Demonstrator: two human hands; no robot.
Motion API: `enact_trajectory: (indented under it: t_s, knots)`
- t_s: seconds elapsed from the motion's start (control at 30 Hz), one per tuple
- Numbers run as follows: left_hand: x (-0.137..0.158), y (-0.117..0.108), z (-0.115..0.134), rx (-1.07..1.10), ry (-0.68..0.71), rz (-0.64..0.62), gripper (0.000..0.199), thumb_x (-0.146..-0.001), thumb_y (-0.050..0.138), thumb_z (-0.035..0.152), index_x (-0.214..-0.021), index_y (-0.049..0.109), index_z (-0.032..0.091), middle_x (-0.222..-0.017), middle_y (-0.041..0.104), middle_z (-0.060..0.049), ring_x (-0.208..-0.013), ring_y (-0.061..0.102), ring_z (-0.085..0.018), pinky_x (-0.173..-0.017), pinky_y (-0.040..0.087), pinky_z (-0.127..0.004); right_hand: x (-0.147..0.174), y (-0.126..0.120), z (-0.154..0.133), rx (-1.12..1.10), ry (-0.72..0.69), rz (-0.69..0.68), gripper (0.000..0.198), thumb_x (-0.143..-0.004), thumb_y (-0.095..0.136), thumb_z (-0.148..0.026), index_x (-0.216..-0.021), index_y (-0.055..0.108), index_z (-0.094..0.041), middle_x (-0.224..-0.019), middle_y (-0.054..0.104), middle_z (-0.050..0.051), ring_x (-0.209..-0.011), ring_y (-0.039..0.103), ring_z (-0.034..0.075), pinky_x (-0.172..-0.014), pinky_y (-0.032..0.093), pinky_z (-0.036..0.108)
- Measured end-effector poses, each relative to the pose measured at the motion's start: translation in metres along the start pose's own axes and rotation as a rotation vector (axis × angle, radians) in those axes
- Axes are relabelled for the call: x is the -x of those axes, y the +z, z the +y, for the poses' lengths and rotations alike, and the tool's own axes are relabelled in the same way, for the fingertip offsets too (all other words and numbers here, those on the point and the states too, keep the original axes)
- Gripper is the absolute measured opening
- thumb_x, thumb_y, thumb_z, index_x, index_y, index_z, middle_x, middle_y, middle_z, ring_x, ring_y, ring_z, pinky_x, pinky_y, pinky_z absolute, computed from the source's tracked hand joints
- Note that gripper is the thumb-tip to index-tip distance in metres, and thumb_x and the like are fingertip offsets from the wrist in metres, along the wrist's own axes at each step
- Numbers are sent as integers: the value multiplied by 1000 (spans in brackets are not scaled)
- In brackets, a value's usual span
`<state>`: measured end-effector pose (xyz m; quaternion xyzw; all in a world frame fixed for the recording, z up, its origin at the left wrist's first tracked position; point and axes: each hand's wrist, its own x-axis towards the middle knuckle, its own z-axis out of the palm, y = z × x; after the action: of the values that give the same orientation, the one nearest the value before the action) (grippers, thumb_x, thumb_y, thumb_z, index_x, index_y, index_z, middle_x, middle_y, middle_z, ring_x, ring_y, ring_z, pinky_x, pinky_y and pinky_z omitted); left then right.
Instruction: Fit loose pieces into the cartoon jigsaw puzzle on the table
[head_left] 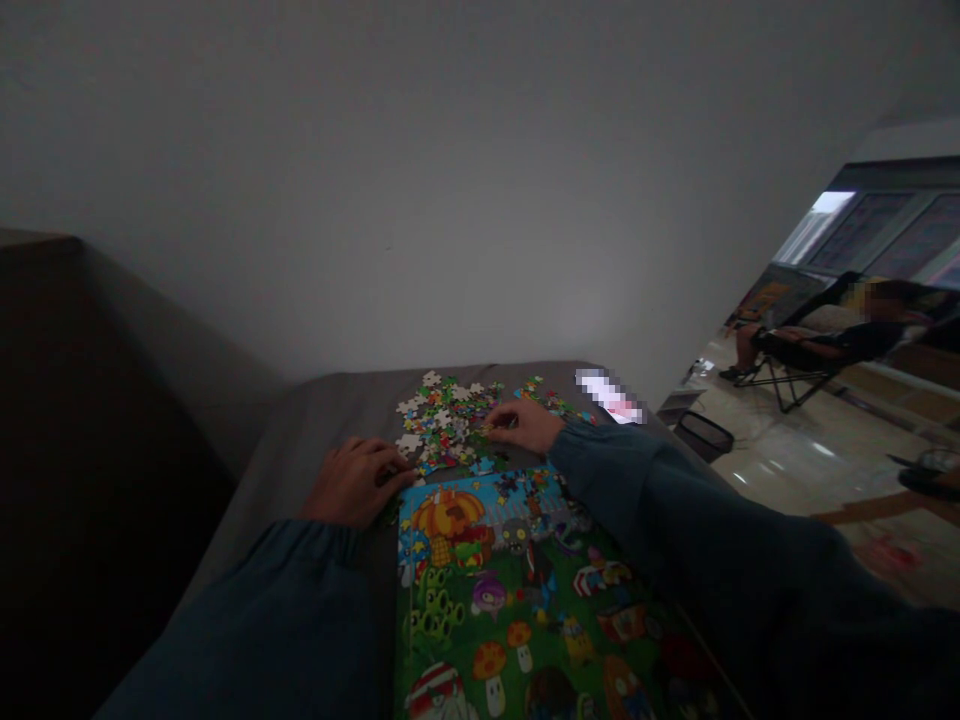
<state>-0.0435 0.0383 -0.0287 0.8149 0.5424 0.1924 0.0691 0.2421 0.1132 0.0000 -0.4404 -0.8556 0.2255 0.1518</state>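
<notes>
A jigsaw puzzle (525, 590) with a cartoon picture of a pumpkin, plants and mushrooms lies in front of me, mostly assembled. Beyond its far edge spreads a heap of loose puzzle pieces (442, 420), some face up and some showing pale backs. My right hand (529, 427) is over the right side of the heap, thumb and fingertips pinched on a small puzzle piece (487, 428). Resting by the puzzle's far left corner, my left hand (356, 482) has its fingers loosely stretched and grips nothing that I can see. Its fingertips are close to the nearest loose pieces.
Grey cloth (300, 425) covers the table, which stands against a pale wall (450, 200). A lit phone (611, 396) lies at the far right corner. Dark furniture (60, 400) stands at left. Across the room, a person (840, 340) sits in a folding chair.
</notes>
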Motion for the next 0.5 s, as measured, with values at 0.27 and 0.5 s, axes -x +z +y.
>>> enact_trajectory:
  t_s: [0.27, 0.5]
  knots:
    - [2, -2, 3, -19, -12, 25, 30, -82, 53, 53, -92, 70, 30, -103, 67, -2, -98, 53, -25, -82, 39, -37, -2, -4, 21, -171, 205, -169, 22, -91, 55, -31, -102, 60, -12, -93, 63, 4, -76, 62, 13, -67, 54, 30]
    - [1, 0, -1, -89, -72, 125, 36, -90, 40, 47, -96, 68, 26, -104, 66, -5, -100, 52, -28, -82, 39, -42, 3, -13, 21, -267, 221, -143, 26, -75, 70, -27, -98, 69, -14, -79, 71, 3, -68, 63, 14, -62, 50, 23]
